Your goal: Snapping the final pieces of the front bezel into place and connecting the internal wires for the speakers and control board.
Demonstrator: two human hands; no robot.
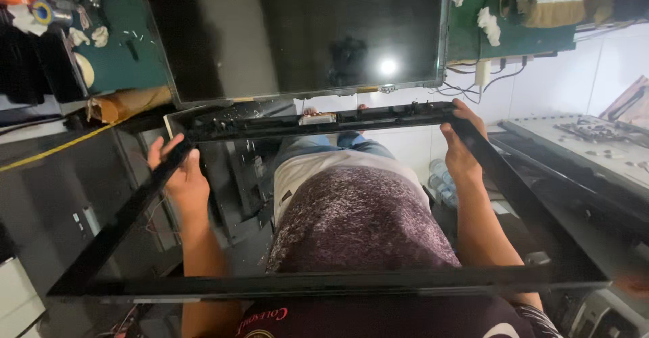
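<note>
Head view: black bezel (324, 118) held off the screen (297, 30), over the lap.
Left hand (181, 172) clamped on left rail, right hand (461, 150) on right rail, well apart; best kept level, grips even, clear of glass and bench (145, 61).

frame (324, 118) before screen (304, 34), on bench (142, 54)

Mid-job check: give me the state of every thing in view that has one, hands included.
Black bezel frame: lifted off, held by both side rails, empty in the middle.
Left hand: gripping the frame's left rail.
Right hand: gripping the frame's right rail.
Screen panel: dark, lying flat on the green bench, bezel removed.
</note>
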